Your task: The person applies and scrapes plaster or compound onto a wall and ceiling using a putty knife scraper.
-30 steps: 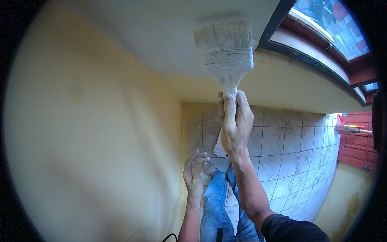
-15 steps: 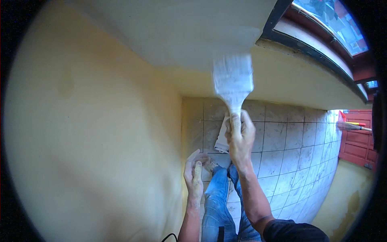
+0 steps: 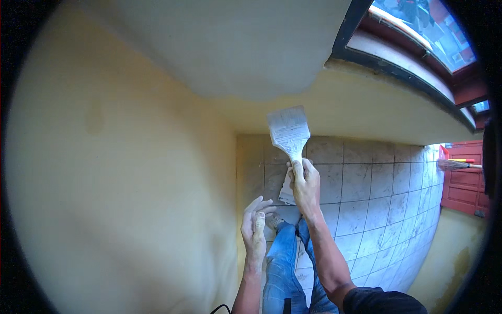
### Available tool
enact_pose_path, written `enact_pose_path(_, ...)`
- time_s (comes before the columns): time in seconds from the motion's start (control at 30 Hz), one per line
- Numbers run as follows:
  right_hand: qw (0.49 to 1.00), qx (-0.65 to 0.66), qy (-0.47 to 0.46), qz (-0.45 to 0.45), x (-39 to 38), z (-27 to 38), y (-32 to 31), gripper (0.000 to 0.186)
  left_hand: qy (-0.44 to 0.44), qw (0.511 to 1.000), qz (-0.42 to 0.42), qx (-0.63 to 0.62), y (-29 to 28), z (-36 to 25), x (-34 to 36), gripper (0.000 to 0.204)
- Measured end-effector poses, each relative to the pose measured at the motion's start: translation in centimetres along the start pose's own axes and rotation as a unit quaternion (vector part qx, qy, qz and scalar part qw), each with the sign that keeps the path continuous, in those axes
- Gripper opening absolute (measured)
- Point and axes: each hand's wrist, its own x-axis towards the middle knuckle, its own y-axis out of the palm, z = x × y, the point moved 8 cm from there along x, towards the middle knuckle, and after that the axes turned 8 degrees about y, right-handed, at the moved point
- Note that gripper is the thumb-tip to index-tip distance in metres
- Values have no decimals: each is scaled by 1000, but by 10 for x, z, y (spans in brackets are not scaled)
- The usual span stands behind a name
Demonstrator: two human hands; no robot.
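Observation:
A wide paintbrush, its bristles and ferrule coated white, points up and a little left in my right hand. My right fingers wrap its handle, with the thumb laid along it. Beyond the bristles, the far wall bears a white-painted area above a yellow lower band; the brush appears apart from the wall. My left hand is dusted white and holds nothing, its fingers loosely curved and apart, close to the yellow left wall.
Smudged pale tiles cover the floor. Partly behind my right hand lies a white, flat-sided object on them. A dark-framed window juts in at upper right. A broom and a red door are far right.
My right hand has drawn the paintbrush down and slightly left, away from the white area, and tilted it. My left hand's fingers have spread a little.

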Motion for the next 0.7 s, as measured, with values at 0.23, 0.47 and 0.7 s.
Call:
enact_pose_path(0.23, 991, 6, -132, -14, -23, 116, -4, 25, -20, 1000, -1, -4, -7, 18, -11, 43)
enact_pose_path(0.47, 992, -82, -82, -44, 44, 39, 18, 31, -9, 1000, -12, 8, -2, -4, -2, 42)
enact_pose_path(0.7, 996, -83, -7, -20, 16, -15, 1, 30, 0, 1000, 1, 4, 4, -7, 8, 43)
